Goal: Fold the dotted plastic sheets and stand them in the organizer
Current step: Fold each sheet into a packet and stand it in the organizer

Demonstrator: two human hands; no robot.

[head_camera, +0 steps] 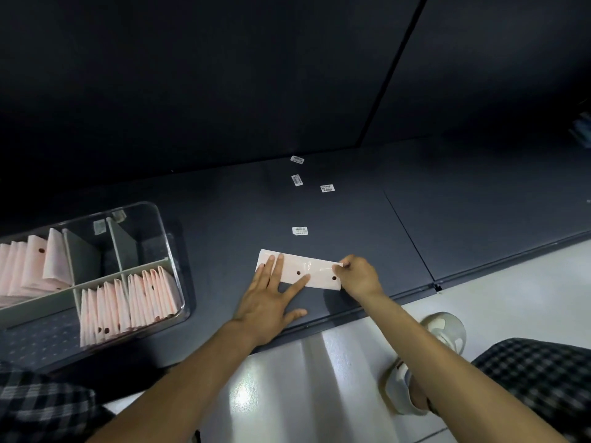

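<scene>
A pale pink plastic sheet (315,272) with dark dots lies folded into a long strip on the dark shelf, near its front edge. My left hand (271,297) presses flat on the strip's left half with straight, spread fingers. My right hand (358,276) pinches the strip's right end between thumb and fingers. At the left stands a clear organizer (169,238) with grey dividers. Several folded pink sheets (128,302) stand upright in its front compartment, and more folded sheets (35,266) fill the back left one.
Small white barcode labels (299,230) are stuck on the dark shelf (351,212) behind the sheet. The organizer's back right compartments (137,241) hold nothing. A dark wall rises behind. Below the shelf edge are a light floor, my shoe (444,330) and checkered trousers.
</scene>
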